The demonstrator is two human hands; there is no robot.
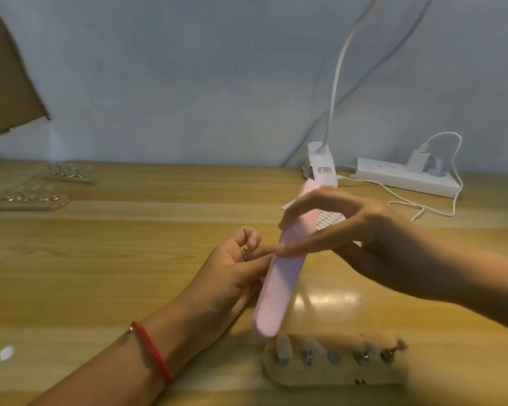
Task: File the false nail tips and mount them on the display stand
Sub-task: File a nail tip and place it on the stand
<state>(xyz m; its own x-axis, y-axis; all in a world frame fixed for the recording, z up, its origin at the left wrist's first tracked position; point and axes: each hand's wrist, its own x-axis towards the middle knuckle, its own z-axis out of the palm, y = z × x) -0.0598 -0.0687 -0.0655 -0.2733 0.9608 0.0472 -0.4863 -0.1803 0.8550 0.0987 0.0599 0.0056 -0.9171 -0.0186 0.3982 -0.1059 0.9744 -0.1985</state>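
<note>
My right hand point(355, 232) pinches a long pink nail file point(279, 276) between thumb and fingers and holds it steeply tilted above the table. My left hand point(232, 273) sits just left of the file with its fingertips pressed up against it. Whatever they pinch is hidden behind the file. A red cord bracelet circles my left wrist. Close to the front edge lies the wooden display stand point(335, 373), with a row of metal pegs. A pale nail tip point(282, 347) stands on its leftmost peg.
Two more stands with nail tips point(27, 197) point(71, 172) lie at the far left. A white sticker sheet point(326, 219) lies behind my right hand. A clip lamp base point(321, 165), a power strip point(405, 177) and a white cable sit at the back right.
</note>
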